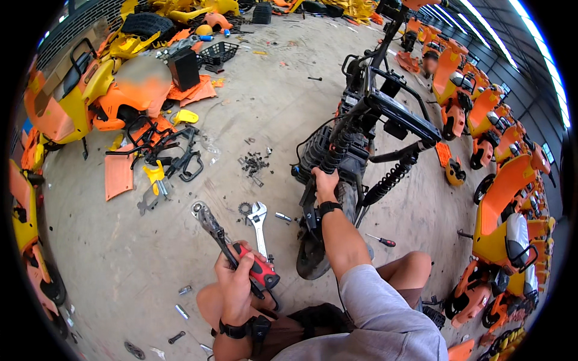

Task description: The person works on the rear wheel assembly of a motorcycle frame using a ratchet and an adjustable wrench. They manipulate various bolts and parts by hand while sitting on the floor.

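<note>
Stripped scooter frame (367, 138) on the bare concrete floor (271, 108) of a long hall.

Left hand (236, 280) is clenched around the red-and-black grips of locking pliers (232, 243), held left of the frame's rear wheel (319, 240); their long axis runs diagonally, jaws pointing up-left. Right hand (325, 180) is wrapped around the frame just above that wheel. An adjustable wrench (259, 219) lies left of the wheel; orange scooters (500, 198) line the frame's right.

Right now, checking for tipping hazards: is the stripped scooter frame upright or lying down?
Upright: the scooter frame stands on its wheel, steadied by the right hand.
</note>
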A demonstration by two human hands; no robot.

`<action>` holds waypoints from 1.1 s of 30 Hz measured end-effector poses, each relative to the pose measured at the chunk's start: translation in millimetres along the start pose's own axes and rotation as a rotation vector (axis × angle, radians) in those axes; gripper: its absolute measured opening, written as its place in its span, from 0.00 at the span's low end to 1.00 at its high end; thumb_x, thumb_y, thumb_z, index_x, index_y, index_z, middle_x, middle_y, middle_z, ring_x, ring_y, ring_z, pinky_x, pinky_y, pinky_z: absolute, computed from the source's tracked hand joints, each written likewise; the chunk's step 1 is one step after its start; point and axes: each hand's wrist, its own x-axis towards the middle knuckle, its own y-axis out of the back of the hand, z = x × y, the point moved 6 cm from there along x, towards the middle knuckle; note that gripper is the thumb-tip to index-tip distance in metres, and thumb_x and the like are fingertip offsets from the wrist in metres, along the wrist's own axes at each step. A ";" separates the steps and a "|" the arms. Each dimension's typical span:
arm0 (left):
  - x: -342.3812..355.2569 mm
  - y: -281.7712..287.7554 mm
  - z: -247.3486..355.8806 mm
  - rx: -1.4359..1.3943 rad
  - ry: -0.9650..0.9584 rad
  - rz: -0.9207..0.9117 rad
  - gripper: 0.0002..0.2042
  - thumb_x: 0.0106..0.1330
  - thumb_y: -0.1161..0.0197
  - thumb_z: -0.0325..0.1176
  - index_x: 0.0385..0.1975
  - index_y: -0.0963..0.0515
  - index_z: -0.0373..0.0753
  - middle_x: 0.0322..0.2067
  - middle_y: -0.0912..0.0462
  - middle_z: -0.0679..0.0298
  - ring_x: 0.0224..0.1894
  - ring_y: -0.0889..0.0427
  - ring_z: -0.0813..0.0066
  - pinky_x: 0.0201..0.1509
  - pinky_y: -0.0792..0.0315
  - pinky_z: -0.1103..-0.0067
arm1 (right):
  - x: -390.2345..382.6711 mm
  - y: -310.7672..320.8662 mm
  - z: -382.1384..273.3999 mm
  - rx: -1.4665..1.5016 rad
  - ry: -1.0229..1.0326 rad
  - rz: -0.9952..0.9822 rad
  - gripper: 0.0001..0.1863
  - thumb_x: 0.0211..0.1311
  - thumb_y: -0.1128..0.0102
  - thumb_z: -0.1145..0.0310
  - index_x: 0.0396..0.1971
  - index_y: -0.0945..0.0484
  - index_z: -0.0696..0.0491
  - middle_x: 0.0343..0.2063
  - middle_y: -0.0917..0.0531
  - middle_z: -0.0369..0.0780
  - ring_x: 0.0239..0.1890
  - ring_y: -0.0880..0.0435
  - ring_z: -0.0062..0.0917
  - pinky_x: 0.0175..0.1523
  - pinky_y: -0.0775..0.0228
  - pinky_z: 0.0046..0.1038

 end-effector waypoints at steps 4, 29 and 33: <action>0.9 -4.2 -0.4 -0.030 0.017 -0.028 0.06 0.63 0.47 0.22 0.27 0.37 0.37 0.36 0.26 0.59 0.29 0.21 0.70 0.31 0.20 0.70 | -7.1 -1.8 -7.0 -0.011 0.035 0.049 0.19 0.38 0.34 0.78 0.36 0.27 0.56 0.26 0.22 0.37 0.29 0.24 0.26 0.38 0.32 0.33; 5.0 -23.2 -34.3 0.025 0.151 -0.074 0.02 0.60 0.47 0.21 0.31 0.31 0.33 0.33 0.25 0.59 0.28 0.19 0.69 0.30 0.19 0.69 | 28.0 53.5 -77.1 -0.445 0.260 -0.713 0.48 0.38 0.23 0.69 0.62 0.40 0.61 0.57 0.29 0.49 0.59 0.30 0.37 0.64 0.40 0.32; 6.0 -17.7 -37.2 0.004 0.111 -0.103 0.04 0.62 0.46 0.22 0.35 0.29 0.32 0.25 0.20 0.54 0.26 0.17 0.64 0.31 0.19 0.69 | 26.5 10.2 -62.8 -0.644 0.232 -0.867 0.27 0.35 0.21 0.72 0.41 0.21 0.57 0.41 0.19 0.37 0.47 0.22 0.27 0.55 0.31 0.29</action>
